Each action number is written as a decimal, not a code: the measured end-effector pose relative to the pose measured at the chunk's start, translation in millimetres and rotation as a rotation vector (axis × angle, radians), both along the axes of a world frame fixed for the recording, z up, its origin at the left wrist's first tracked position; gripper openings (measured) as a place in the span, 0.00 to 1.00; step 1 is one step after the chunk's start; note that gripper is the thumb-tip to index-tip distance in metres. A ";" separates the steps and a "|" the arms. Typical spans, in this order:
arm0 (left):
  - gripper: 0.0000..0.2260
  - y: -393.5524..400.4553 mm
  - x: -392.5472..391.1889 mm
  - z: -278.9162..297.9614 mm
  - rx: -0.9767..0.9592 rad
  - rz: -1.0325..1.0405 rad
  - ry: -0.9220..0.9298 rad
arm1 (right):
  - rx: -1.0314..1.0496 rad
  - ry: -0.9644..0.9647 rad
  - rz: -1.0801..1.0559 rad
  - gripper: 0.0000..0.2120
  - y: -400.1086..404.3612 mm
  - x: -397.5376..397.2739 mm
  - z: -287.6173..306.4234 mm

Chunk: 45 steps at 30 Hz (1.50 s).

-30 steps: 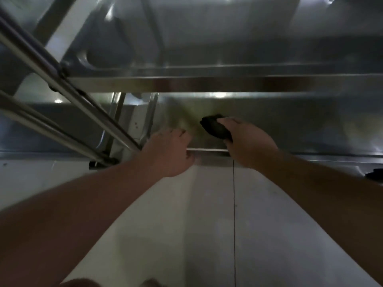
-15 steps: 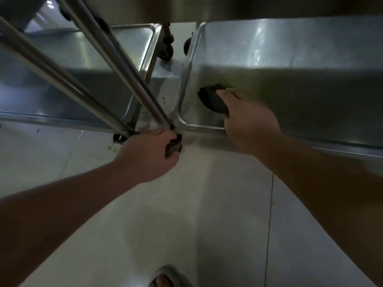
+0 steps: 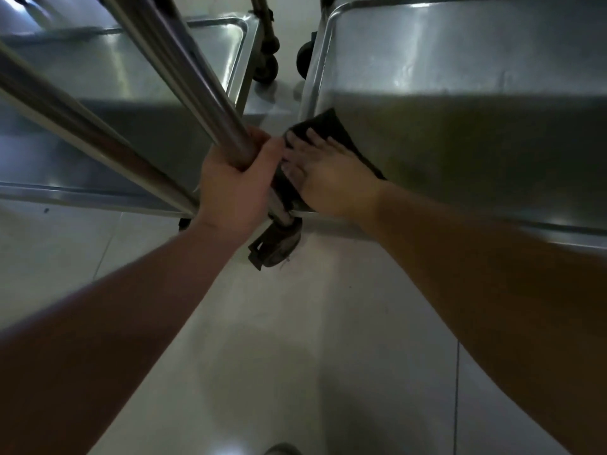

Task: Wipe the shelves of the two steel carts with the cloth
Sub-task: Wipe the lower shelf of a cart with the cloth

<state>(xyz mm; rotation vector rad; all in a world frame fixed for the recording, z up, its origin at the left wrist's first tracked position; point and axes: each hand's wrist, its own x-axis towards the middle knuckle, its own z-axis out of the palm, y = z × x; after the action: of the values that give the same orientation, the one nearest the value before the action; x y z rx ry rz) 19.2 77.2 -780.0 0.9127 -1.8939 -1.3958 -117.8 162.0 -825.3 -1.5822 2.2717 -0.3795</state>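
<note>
Two steel carts stand side by side on the floor. The bottom shelf of the right cart (image 3: 460, 93) fills the upper right, and the bottom shelf of the left cart (image 3: 115, 93) the upper left. My right hand (image 3: 328, 178) lies flat on a dark cloth (image 3: 328, 129), pressing it onto the near left corner of the right cart's shelf. My left hand (image 3: 236, 182) is wrapped around a steel upright post (image 3: 184, 77) at that same corner, just left of the cloth.
A second steel post (image 3: 65, 113) slants across the left side. A black caster wheel (image 3: 276, 244) sits under the gripped corner, and two more casters (image 3: 269, 64) show in the narrow gap between the carts. Pale tiled floor (image 3: 295, 356) lies below.
My left hand has slid up the post and closed around it. My right hand went from bunching the cloth to pressing it flat nearer the shelf's corner. The view tilted further down.
</note>
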 end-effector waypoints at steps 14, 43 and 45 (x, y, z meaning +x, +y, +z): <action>0.09 6.5 -13.0 -9.8 0.209 -0.026 0.202 | 0.128 0.098 -0.446 0.30 18.4 -124.7 5.1; 0.11 2.7 -10.8 -17.7 0.208 -0.068 0.229 | 0.051 0.135 0.075 0.36 -0.5 -78.9 -2.2; 0.11 5.0 -10.8 -17.1 0.199 -0.043 0.205 | 0.079 0.125 -0.151 0.34 -30.5 -107.9 2.1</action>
<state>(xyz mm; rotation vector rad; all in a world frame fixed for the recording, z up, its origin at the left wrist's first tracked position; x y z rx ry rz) 8.4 82.3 -797.1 0.7904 -1.6530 -1.6592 -225.7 131.5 -823.2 -1.4369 2.4770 -0.2311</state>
